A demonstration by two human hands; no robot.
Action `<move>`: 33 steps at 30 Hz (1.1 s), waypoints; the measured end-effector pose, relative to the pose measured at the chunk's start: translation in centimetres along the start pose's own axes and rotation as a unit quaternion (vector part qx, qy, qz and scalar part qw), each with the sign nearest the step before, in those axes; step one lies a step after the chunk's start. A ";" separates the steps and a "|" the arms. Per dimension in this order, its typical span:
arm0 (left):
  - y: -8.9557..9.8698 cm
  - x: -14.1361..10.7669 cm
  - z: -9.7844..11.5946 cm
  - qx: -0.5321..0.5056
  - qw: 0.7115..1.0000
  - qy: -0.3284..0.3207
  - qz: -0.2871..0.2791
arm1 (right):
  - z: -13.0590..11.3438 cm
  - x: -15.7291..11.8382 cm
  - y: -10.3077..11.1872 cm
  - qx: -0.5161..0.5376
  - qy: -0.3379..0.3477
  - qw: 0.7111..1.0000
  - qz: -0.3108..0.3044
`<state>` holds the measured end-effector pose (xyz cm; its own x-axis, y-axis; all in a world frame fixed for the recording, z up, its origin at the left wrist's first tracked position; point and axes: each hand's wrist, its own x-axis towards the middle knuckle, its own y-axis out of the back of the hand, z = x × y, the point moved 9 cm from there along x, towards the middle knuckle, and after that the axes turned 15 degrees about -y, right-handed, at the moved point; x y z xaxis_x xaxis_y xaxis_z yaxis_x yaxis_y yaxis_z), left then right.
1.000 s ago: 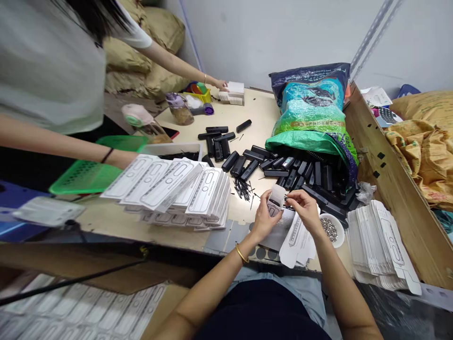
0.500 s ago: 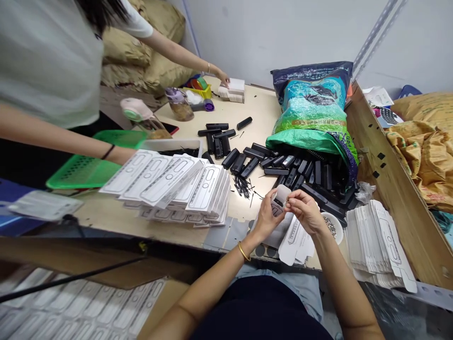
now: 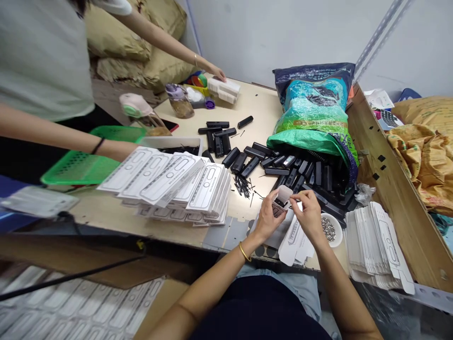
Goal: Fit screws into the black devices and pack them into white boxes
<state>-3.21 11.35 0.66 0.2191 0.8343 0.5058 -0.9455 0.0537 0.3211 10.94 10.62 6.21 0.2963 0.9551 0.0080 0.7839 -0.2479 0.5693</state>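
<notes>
My left hand (image 3: 268,217) is wrapped round a small white carton (image 3: 282,200), held upright with its top flap raised and something black showing inside. My right hand (image 3: 308,211) is closed in a pinch at the carton's right edge; what sits between its fingertips is too small to make out. Flat white cartons (image 3: 293,241) lie under my hands at the table edge. Just right of my right wrist is a white bowl (image 3: 339,232) of small metal parts.
Black oblong devices (image 3: 290,165) spill from a green-blue sack (image 3: 314,106). Thin black sticks (image 3: 242,185) lie nearby. Stacked printed cartons (image 3: 170,182) stand left, flat cartons (image 3: 371,248) right, beside a wooden board (image 3: 406,189). A co-worker's hand (image 3: 215,72) grips white boxes (image 3: 226,89).
My right fingertips have moved slightly from the carton's opening to its right edge, and the flap shows more. The co-worker's far hand has shifted left, tilting the white boxes.
</notes>
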 end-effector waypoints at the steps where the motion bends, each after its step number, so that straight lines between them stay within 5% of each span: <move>1: 0.0 -0.1 -0.1 -0.009 1.000 0.007 -0.003 | 0.2 0.3 0.1 0.003 0.002 1.000 0.007; 6: -1.7 -0.9 0.2 -0.080 0.994 0.005 -0.069 | 2.0 0.1 -3.4 0.107 -0.026 0.993 -0.037; 10: -1.3 -1.5 0.1 -0.134 0.991 0.014 -0.023 | 0.0 -2.8 -4.6 0.108 0.102 0.988 0.030; 16: -1.4 -1.1 0.1 -0.131 0.991 0.026 -0.026 | 0.7 -3.5 -3.9 0.125 0.101 0.986 0.048; 20: -1.4 -1.1 -0.3 -0.153 0.988 0.029 -0.022 | 0.9 -4.3 -5.0 0.066 0.166 0.984 0.026; 27: -2.4 -0.7 -0.6 -0.140 0.986 0.079 -0.049 | 1.7 -2.9 -3.0 0.146 0.046 0.988 0.010; 33: -2.1 -0.6 -0.9 -0.130 0.989 0.050 -0.039 | 0.9 -3.9 -4.0 0.049 0.171 0.984 0.003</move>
<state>-1.60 11.28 -1.04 0.2806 0.8719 0.4012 -0.9597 0.2484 0.1315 7.14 7.78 3.21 0.1136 0.9480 0.2972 0.8368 -0.2526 0.4858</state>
